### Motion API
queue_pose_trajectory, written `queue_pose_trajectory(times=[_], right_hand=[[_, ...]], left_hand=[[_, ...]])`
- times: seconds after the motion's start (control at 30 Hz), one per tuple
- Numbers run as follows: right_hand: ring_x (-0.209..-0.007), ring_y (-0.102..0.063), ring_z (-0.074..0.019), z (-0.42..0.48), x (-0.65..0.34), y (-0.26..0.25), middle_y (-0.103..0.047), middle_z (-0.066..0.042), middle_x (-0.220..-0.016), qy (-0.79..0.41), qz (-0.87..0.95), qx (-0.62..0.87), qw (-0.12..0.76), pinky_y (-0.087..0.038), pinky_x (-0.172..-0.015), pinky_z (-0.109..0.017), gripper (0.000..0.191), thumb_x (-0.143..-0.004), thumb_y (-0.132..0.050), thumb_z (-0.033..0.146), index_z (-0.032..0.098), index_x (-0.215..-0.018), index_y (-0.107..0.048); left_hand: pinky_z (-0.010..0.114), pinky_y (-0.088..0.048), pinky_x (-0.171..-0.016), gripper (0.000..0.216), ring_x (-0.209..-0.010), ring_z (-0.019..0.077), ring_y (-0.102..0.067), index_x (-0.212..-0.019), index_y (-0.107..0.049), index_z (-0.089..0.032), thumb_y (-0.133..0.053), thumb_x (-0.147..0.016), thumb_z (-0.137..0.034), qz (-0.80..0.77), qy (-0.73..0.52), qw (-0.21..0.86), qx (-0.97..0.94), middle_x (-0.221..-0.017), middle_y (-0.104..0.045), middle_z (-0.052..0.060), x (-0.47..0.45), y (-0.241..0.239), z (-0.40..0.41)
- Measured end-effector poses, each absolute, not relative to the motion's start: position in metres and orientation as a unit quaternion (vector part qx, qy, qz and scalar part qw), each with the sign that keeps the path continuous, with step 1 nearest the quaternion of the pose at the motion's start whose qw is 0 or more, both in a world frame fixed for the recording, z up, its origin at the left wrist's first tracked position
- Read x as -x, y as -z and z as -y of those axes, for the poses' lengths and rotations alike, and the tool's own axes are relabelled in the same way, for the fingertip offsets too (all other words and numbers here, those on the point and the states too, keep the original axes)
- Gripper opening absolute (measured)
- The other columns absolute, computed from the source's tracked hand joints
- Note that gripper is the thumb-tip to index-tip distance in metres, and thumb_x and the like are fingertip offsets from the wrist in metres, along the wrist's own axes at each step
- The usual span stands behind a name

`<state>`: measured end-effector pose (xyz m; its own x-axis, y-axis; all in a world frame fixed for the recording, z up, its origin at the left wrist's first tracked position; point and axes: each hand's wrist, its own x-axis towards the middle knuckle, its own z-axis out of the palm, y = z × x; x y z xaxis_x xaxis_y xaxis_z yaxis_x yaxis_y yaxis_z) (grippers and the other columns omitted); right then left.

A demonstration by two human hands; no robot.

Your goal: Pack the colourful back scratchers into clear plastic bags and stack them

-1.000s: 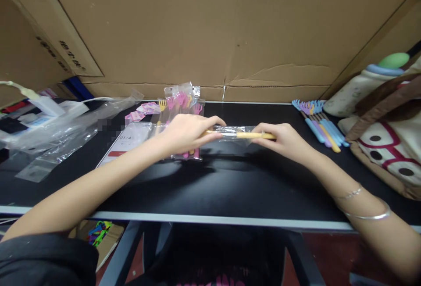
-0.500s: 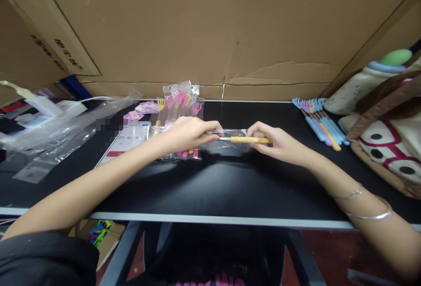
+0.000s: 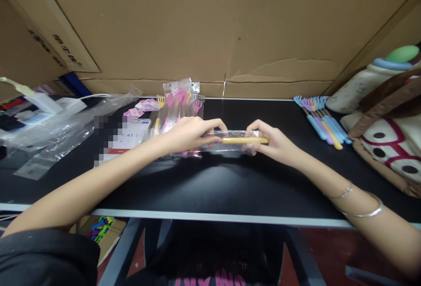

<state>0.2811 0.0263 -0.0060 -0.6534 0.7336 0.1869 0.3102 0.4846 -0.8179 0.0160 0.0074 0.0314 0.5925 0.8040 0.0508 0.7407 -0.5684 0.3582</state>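
Note:
Between my hands a back scratcher with a yellow handle (image 3: 237, 140) lies level, just above the table. A clear plastic bag (image 3: 226, 148) is around it. My left hand (image 3: 197, 133) is closed on the bag and the scratcher's left part; its head is hidden there. My right hand (image 3: 272, 140) grips the handle's right end and the bag's edge between thumb and fingers. Behind my left hand lie bagged back scratchers (image 3: 180, 97) in pink and yellow. Beyond my right hand is a row of loose back scratchers (image 3: 325, 126) with blue, purple and yellow handles.
A phone with a running timer (image 3: 131, 134) lies left, near small pink cards (image 3: 146, 105). Empty clear bags (image 3: 72, 128) and a white charger (image 3: 46, 104) are farther left. At right stand a bottle (image 3: 355, 86) and a fabric bag (image 3: 388, 145). Cardboard (image 3: 210, 27) walls the back.
The yellow handle has slid left towards my left hand, and its metal shaft no longer shows. My right hand has come slightly left and now also holds the bag's edge.

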Motion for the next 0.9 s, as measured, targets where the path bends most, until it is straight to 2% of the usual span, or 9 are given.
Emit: queue_pose_trajectory(times=[0.17,0.33,0.53,0.63,0.9], right_hand=[[-0.056,-0.062,-0.0137,-0.023,-0.274,0.01,-0.066,0.003,-0.07,-0.394,0.802,0.343,0.29,-0.05,-0.056,-0.026,0.035,-0.081,-0.071,0.039,0.025,-0.09,-0.039],[-0.06,-0.065,-0.0161,-0.024,-0.276,0.002,-0.068,0.001,-0.071,-0.43,0.779,0.329,0.315,-0.052,-0.06,-0.029,0.036,-0.083,-0.069,0.05,0.024,-0.095,-0.046],[-0.073,-0.069,-0.0189,-0.029,-0.278,0.0,-0.075,-0.01,-0.101,-0.568,0.679,0.306,0.35,-0.055,-0.07,-0.035,0.04,-0.091,-0.056,0.056,0.02,-0.109,-0.058],[-0.079,-0.069,-0.02,-0.03,-0.278,0.003,-0.075,-0.012,-0.106,-0.617,0.64,0.293,0.352,-0.054,-0.075,-0.036,0.041,-0.092,-0.054,0.055,0.019,-0.11,-0.061],[-0.08,-0.068,-0.0192,-0.031,-0.278,0.006,-0.073,-0.006,-0.095,-0.676,0.596,0.289,0.324,-0.053,-0.079,-0.039,0.043,-0.087,-0.064,0.052,0.022,-0.117,-0.058]], left_hand=[[0.018,-0.028,-0.055,0.022,-0.051,0.0076,-0.055,-0.116,-0.059,-0.026,-0.057,-0.096,-0.034,-0.42,-0.118,0.108,-0.893,-0.07,-0.066,-0.008,-0.017,-0.024,-0.008],[0.017,-0.03,-0.053,0.024,-0.05,0.0068,-0.054,-0.113,-0.061,-0.027,-0.054,-0.095,-0.041,-0.428,-0.127,0.144,-0.883,-0.073,-0.067,-0.008,-0.017,-0.029,-0.006],[0.017,-0.032,-0.053,0.027,-0.054,0.0081,-0.056,-0.115,-0.062,-0.027,-0.052,-0.094,-0.041,-0.455,-0.143,0.16,-0.864,-0.074,-0.068,-0.007,-0.011,-0.033,-0.011],[0.017,-0.032,-0.053,0.029,-0.055,0.0088,-0.057,-0.114,-0.063,-0.027,-0.052,-0.094,-0.044,-0.451,-0.153,0.165,-0.864,-0.073,-0.068,-0.007,-0.008,-0.03,-0.016],[0.017,-0.032,-0.053,0.028,-0.051,0.0075,-0.055,-0.116,-0.061,-0.026,-0.053,-0.094,-0.042,-0.437,-0.142,0.16,-0.873,-0.074,-0.069,-0.007,-0.01,-0.033,-0.011]])
